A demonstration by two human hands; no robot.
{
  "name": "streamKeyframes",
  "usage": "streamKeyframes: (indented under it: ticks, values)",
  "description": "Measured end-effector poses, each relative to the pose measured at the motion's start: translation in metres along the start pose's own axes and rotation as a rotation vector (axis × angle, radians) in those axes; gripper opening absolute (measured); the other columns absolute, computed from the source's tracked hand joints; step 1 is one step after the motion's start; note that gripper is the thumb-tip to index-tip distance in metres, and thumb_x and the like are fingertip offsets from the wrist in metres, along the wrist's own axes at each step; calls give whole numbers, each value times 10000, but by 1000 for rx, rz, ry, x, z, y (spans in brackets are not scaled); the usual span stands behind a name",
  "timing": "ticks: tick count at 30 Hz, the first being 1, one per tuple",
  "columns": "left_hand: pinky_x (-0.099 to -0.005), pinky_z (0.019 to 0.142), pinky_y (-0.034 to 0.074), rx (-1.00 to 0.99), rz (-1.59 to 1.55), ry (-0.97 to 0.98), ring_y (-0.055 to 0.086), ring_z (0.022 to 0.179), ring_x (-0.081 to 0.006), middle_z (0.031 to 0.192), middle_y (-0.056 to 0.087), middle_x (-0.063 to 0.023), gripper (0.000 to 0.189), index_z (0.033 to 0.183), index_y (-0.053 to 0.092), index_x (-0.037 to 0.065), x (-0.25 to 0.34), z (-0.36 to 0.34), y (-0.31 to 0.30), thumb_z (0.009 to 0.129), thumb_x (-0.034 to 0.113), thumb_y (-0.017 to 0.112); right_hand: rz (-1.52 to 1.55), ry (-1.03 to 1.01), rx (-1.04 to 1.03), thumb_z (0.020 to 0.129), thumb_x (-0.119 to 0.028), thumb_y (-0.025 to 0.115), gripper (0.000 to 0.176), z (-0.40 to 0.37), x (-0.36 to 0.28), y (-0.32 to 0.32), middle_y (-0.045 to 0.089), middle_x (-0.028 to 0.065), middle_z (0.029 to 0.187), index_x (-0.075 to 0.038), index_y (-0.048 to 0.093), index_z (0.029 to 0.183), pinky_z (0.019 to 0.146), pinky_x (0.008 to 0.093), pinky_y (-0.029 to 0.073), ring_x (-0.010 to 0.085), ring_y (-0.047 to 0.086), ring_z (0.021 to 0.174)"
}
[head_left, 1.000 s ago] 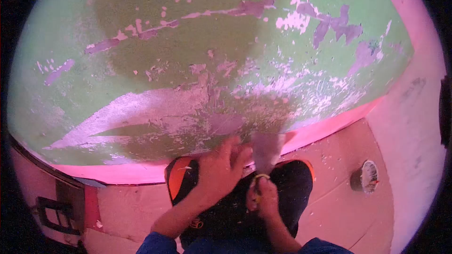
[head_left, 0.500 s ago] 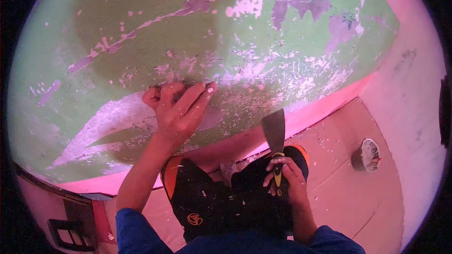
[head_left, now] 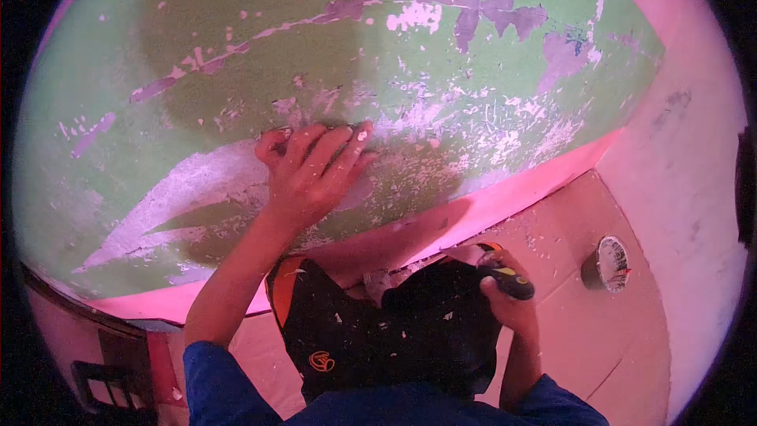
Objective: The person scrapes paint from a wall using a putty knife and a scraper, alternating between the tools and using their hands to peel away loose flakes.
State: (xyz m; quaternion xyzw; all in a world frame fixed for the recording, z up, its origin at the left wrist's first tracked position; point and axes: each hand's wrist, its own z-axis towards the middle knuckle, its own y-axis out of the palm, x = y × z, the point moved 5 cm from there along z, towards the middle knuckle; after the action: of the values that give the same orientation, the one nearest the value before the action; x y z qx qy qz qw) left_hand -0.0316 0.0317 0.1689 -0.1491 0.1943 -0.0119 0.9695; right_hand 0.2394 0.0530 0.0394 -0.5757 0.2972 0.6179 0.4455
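Observation:
My left hand (head_left: 311, 170) lies flat against the green wall (head_left: 236, 55), fingers spread over a patch where the paint has flaked off to pale plaster. My right hand (head_left: 505, 304) is down by my knee, closed around the black and yellow handle of a scraper (head_left: 505, 278). The scraper's blade is hidden from view. My dark trousers (head_left: 378, 339) are dotted with paint flakes.
A pink skirting band (head_left: 520, 193) runs along the wall's foot. On the floor to the right stands a roll of tape (head_left: 605, 264). The floor sheeting (head_left: 576, 331) is strewn with paint chips. A dark framed box (head_left: 102, 379) sits at the lower left.
My right hand dropped and turned the scraper, so its blade no longer points up at the wall. My left hand, raised to the wall half a second earlier, stays pressed on it.

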Motion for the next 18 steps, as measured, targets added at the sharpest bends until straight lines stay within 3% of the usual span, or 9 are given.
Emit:
streamKeyframes:
  ticks: [1,5,6,7,9,12,14,16,18]
  values:
    - [-375,757,254,11,19,3,494,799,-111,877,553,78,257,899,646,170,1,-1,0,650,218,690,-284,-168,56,754,-170,671,296,6,-19,-6,595,88,882,-17,537,970,717,262,447,145,568,805]
    - [-381,764,246,62,14,46,494,794,-117,872,566,83,265,887,659,169,1,-3,-1,628,213,696,-228,-59,136,731,-291,683,352,21,-48,-22,581,112,827,-23,587,937,746,295,431,168,560,785]
    - [-386,764,243,69,0,42,493,795,-119,870,570,84,255,872,661,165,0,-3,-1,621,203,686,-546,-313,148,734,-282,678,320,27,-60,-29,534,84,712,-7,585,871,674,286,435,183,528,677]
    - [-391,765,240,77,-15,38,492,795,-122,868,574,85,245,857,662,161,0,-4,0,614,193,675,-551,-315,145,734,-282,678,320,35,-59,-30,534,84,712,-7,585,871,674,286,435,183,528,677]
    - [-395,765,240,66,-17,0,495,799,-118,877,575,82,241,851,659,167,0,-7,4,610,185,661,-344,-621,406,783,-268,637,277,39,-73,-41,453,47,624,-16,524,800,549,261,407,175,464,542]
    - [-402,774,241,45,-1,-44,503,814,-112,894,577,77,227,836,650,177,0,-7,7,610,172,636,189,-668,506,848,-223,559,240,61,-114,-48,408,23,600,-48,428,748,463,258,364,147,419,479]
    - [-406,785,243,41,18,-55,507,826,-110,902,578,75,216,829,644,181,1,-6,8,614,165,626,535,-816,350,909,-271,429,196,69,-154,-53,337,-4,560,-102,410,812,371,218,294,74,298,413]
    - [-416,813,242,34,19,-82,517,840,-105,920,578,73,203,825,633,185,1,-6,7,623,160,631,645,-1115,177,901,-298,428,196,64,-200,-56,387,-21,567,-111,422,843,352,197,294,56,308,400]
    - [-418,820,244,57,21,-71,520,838,-106,914,580,68,198,826,631,180,0,-7,7,629,162,634,699,-1168,52,880,-258,447,175,73,-211,-55,343,-23,538,-103,429,801,359,193,269,53,272,398]
